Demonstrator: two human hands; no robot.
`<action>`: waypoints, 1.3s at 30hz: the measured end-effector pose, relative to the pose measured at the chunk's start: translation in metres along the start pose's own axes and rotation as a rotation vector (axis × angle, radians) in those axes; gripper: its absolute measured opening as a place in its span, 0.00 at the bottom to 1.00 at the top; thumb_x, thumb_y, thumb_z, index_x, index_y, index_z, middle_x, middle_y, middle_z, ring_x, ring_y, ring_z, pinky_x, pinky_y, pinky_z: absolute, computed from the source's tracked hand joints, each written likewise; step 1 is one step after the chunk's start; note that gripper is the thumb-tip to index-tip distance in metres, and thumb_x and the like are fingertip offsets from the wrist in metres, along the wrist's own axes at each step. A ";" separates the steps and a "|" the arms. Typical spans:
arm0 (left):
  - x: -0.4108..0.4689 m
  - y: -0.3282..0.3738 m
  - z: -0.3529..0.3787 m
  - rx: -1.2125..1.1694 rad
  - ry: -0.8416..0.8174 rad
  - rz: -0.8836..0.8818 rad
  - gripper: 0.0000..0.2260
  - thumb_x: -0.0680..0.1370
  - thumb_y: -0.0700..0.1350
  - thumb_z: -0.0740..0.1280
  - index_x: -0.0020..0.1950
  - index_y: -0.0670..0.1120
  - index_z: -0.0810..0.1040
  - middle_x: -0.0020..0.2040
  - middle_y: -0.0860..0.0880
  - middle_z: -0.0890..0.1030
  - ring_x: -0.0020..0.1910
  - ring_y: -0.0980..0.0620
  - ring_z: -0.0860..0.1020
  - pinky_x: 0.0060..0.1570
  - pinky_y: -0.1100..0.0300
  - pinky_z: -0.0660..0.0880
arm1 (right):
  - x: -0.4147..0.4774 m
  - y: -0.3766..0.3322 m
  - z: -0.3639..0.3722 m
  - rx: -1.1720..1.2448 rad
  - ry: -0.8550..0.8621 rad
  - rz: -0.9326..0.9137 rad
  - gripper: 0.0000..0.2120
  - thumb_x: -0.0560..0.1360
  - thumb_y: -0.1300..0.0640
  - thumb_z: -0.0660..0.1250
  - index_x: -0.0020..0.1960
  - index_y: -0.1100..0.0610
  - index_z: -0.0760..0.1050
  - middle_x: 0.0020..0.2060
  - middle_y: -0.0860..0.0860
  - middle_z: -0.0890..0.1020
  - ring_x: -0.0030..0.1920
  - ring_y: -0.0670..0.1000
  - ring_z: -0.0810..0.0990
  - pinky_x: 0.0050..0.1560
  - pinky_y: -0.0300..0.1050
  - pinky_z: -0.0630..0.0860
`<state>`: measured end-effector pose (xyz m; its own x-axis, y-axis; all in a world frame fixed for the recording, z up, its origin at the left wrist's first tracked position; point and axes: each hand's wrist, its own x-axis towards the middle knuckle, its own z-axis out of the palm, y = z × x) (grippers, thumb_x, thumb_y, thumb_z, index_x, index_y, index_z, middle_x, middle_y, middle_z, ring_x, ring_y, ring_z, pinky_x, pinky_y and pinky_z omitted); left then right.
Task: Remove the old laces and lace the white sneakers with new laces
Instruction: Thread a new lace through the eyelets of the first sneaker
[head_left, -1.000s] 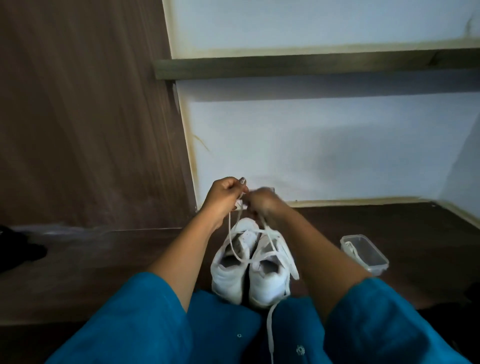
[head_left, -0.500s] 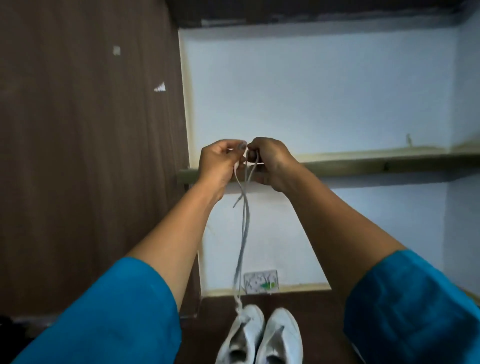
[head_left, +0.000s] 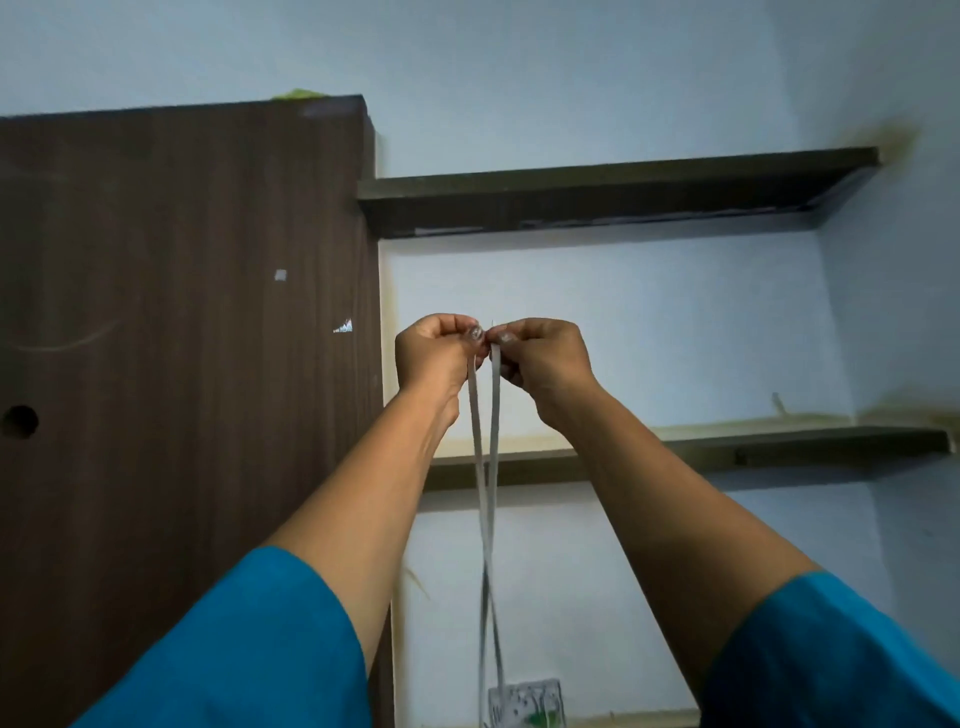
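A tall dark wooden panel fills the left side, with a round hole near its left edge and two small white scraps stuck to its face. Something green peeks over its top (too little shows to tell what). Two dark shelves, upper and lower, run along the pale blue wall. A wall socket sits at the bottom edge.

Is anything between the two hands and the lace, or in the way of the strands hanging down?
Nothing visible. The left hand and the right hand each pinch the lace directly; both strands hang free in front of the wall and cross once. The sneakers are out of view.
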<state>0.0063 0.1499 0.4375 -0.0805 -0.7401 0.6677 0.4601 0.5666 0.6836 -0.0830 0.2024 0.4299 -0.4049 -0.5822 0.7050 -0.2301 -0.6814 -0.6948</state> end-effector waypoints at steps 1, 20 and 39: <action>0.000 0.000 0.001 0.013 0.015 -0.002 0.10 0.73 0.31 0.68 0.41 0.46 0.76 0.40 0.43 0.81 0.36 0.48 0.80 0.39 0.58 0.77 | -0.001 -0.001 0.000 -0.047 0.017 -0.026 0.08 0.76 0.69 0.64 0.41 0.62 0.79 0.34 0.56 0.81 0.33 0.49 0.79 0.37 0.40 0.76; -0.009 -0.033 -0.009 -0.088 -0.055 -0.154 0.07 0.74 0.34 0.69 0.39 0.45 0.79 0.32 0.49 0.80 0.31 0.53 0.76 0.35 0.60 0.75 | -0.005 0.037 0.006 -0.207 0.048 -0.023 0.11 0.71 0.68 0.68 0.41 0.54 0.73 0.38 0.56 0.80 0.41 0.56 0.83 0.40 0.49 0.82; -0.119 -0.405 -0.148 0.633 -0.169 -0.818 0.07 0.76 0.40 0.67 0.37 0.44 0.78 0.27 0.49 0.75 0.27 0.53 0.69 0.28 0.65 0.64 | -0.126 0.407 -0.041 -0.876 -0.585 0.656 0.04 0.69 0.63 0.66 0.38 0.62 0.79 0.36 0.57 0.81 0.38 0.54 0.80 0.32 0.39 0.70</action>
<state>-0.0391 -0.0448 0.0376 -0.3030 -0.9505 -0.0688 -0.3331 0.0380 0.9421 -0.1622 0.0166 0.0522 -0.2627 -0.9648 -0.0104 -0.7377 0.2078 -0.6424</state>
